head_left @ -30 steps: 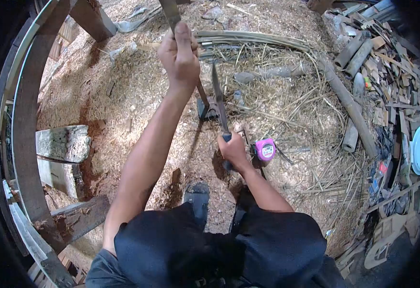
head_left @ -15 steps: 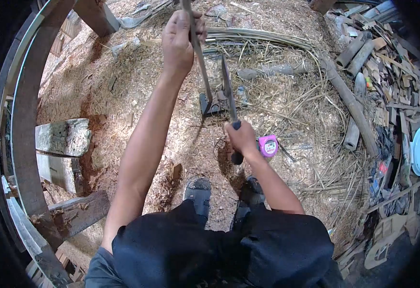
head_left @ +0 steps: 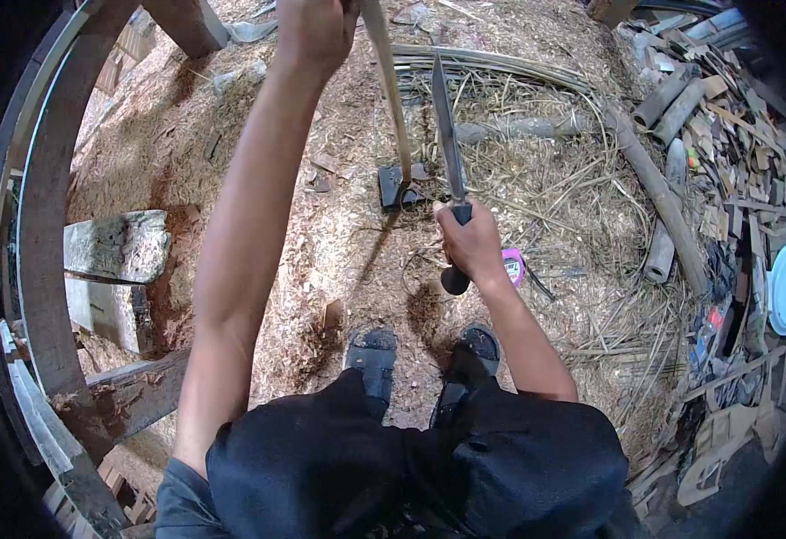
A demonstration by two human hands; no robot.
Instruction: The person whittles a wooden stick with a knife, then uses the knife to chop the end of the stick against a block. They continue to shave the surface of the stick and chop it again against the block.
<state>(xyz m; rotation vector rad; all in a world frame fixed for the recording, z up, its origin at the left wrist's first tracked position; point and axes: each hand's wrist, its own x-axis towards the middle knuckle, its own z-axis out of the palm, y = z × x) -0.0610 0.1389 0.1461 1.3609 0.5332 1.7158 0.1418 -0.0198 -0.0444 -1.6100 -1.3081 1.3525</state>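
Observation:
My left hand point(head_left: 315, 29), partly cut off at the top edge of the view, is wrapped round a long, narrow wooden strip point(head_left: 388, 81). The strip slants down to a small dark block point(head_left: 393, 186) on the ground, its lower end right at the block. A machete point(head_left: 448, 126) with a straight blade and dark handle is gripped in my right hand point(head_left: 474, 241). Its blade points up and away from me, just right of the strip and apart from it in this view. Behind my right wrist lies a pink tape measure point(head_left: 512, 267), partly hidden.
Wood shavings cover the ground point(head_left: 321, 260). Thin cut strips point(head_left: 501, 72) and a long pole point(head_left: 658, 193) lie ahead and to the right. Scrap wood point(head_left: 725, 126) is heaped at far right, near a light-blue basin point(head_left: 783, 289). Timber blocks point(head_left: 114, 247) and a wooden frame point(head_left: 47, 225) stand left.
My left hand has risen toward the top edge with the strip, now more upright. My right hand and the machete have shifted slightly right, covering more of the tape measure.

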